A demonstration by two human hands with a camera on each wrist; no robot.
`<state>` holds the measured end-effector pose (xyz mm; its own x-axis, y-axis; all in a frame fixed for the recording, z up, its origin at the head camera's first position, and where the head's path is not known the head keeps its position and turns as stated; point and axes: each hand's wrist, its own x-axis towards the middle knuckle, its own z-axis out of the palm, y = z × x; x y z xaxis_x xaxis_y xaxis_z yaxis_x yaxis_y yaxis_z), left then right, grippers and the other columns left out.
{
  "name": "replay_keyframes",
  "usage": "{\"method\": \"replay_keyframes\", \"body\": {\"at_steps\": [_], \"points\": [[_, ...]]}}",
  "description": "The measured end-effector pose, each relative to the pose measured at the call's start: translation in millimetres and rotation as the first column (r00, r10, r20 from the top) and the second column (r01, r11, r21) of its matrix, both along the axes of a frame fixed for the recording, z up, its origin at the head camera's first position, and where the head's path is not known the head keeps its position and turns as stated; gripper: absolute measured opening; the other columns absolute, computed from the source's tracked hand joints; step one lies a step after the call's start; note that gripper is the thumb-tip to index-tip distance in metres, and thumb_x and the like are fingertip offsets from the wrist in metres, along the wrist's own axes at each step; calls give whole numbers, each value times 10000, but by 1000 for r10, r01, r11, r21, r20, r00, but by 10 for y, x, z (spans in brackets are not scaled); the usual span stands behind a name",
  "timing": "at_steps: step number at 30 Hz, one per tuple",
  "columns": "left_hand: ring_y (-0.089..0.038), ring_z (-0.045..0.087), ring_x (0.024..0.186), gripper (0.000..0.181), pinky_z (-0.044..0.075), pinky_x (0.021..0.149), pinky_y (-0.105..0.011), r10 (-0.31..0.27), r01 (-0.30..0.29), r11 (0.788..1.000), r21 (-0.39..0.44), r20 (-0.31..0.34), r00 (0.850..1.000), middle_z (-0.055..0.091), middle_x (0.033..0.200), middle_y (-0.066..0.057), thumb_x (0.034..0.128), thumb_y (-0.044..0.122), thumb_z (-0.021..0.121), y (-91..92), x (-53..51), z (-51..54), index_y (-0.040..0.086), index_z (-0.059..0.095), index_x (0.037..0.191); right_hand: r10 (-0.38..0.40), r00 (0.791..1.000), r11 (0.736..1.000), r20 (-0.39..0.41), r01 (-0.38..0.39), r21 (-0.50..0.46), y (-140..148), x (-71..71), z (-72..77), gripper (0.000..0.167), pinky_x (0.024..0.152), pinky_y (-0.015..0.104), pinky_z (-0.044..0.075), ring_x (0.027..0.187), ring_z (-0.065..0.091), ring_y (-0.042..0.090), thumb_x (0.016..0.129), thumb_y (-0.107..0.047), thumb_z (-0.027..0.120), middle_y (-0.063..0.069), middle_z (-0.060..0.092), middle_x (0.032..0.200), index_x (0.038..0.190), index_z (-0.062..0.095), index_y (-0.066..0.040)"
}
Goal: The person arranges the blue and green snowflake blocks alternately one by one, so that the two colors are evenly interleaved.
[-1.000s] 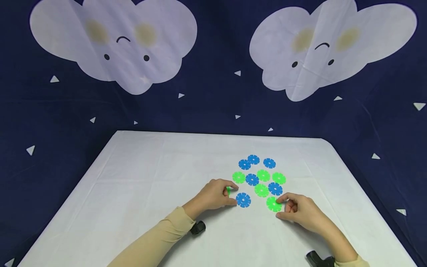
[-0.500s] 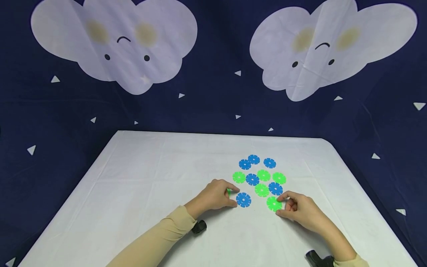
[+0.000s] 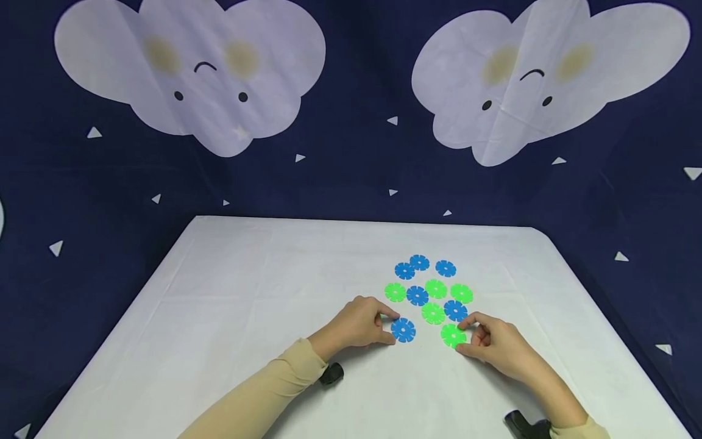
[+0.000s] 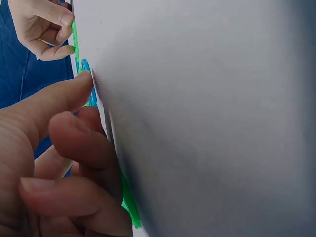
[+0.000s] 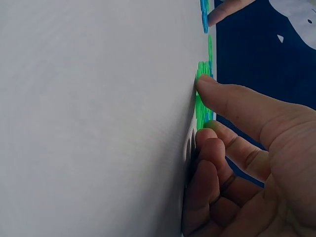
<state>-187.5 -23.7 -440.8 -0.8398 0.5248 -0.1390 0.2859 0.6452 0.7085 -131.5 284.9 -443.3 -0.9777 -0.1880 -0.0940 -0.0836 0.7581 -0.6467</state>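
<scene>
In the head view my left hand has thumb and index finger at the near and far edges of a blue notched disc, gripping it where it lies flat. Part of a green disc shows behind those fingers; in the left wrist view, green plastic lies by the curled fingers. My right hand grips a green disc between thumb and index finger, its other fingers curled. The right wrist view shows the thumb against this green disc.
Beyond both hands, several flat blue discs and green discs are loosely grouped, two blue ones touching at the back. They lie on a white-covered table. A dark blue cloth with clouds hangs behind the table.
My left fingertips have moved slightly right, onto the blue disc's edges. My right thumb has edged closer to the green disc. The discs keep their arrangement, and the head view has shifted a little.
</scene>
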Motion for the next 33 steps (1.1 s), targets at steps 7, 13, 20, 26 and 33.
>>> {"method": "replay_keyframes", "body": {"at_steps": [7,13,20,26,33], "points": [[-65,432,339,441,353,469,-201,-12,12,1000,10,1,1000,548,475,51,875,205,909,43,-12,-10,153,795,1298,-1,1000,1000,5,1,9,-10,-23,6,406,548,227,413,609,488,66,878,-291,896,-30,594,739,1176,716,-79],[-56,412,372,471,320,459,-190,-14,14,1000,-1,-8,1000,488,481,78,887,199,899,101,-17,-24,170,775,1340,14,1000,999,-9,-14,45,-36,-40,30,407,554,225,410,618,490,69,879,-287,894,-36,587,733,1185,719,-83],[-51,353,469,465,285,494,-196,-36,32,997,-65,-55,998,429,508,85,893,206,894,148,-21,0,203,776,1343,42,999,996,-18,-41,79,-50,-52,54,422,575,230,414,640,498,76,873,-288,899,-47,590,735,1224,742,-114],[-51,381,504,422,281,498,-205,-56,39,990,-132,-126,990,428,545,87,866,244,921,178,-48,28,216,813,1273,67,997,993,-24,-65,100,-59,-73,80,411,586,230,397,656,483,68,871,-272,900,-49,573,748,1210,744,-99],[-16,474,575,392,378,553,-197,-80,55,987,-150,-170,982,552,635,125,839,257,944,186,-81,33,190,805,1199,129,991,988,-19,-127,82,-52,-129,92,387,604,232,390,674,458,45,865,-211,904,-40,556,786,1154,708,-46]]}}
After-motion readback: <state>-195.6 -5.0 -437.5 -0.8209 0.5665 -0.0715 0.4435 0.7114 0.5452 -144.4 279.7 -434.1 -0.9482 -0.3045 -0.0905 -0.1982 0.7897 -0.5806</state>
